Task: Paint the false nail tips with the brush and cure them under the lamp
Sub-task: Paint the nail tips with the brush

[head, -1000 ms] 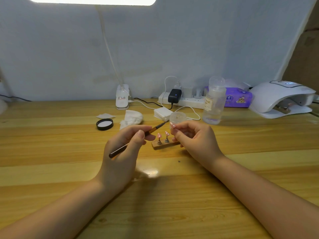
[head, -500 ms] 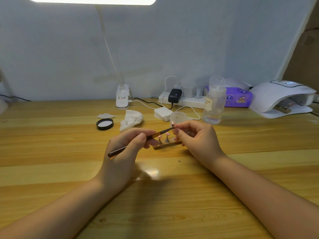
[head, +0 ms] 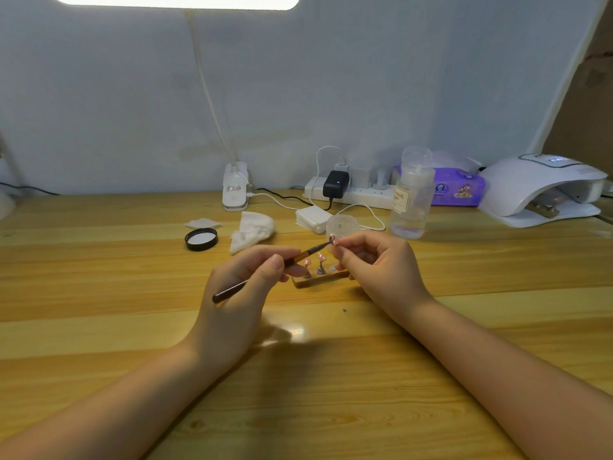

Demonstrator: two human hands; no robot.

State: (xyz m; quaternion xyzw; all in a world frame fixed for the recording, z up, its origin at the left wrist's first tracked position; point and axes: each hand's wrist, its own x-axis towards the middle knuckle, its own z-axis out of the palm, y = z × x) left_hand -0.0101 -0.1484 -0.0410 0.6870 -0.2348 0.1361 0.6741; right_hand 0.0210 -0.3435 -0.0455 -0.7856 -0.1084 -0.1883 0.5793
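Pinching a single nail tip (head: 334,241) between its fingertips just right of the frame's centre, the right hand (head: 378,265) holds it up above the wooden holder (head: 318,279). The brush (head: 270,267) is gripped like a pen in the left hand (head: 243,287), its bristle end meeting that tip and its dark handle slanting down to the lower left. On the holder, just below the brush, two more pink nail tips (head: 321,257) stand on small pegs, with one bare peg base beside them. Behind the right hand's fingers sits a small clear jar (head: 341,225), and its black lid (head: 201,239) lies well apart at centre left on the worktop (head: 99,293). Near the lid are a crumpled wipe (head: 252,230) and a stack of cotton pads (head: 313,218). A clear bottle (head: 411,197) stands right of the jar. The white curing lamp (head: 544,189) sits at the far right edge, with a purple tissue pack (head: 459,190) and a power strip (head: 351,192) along the wall.
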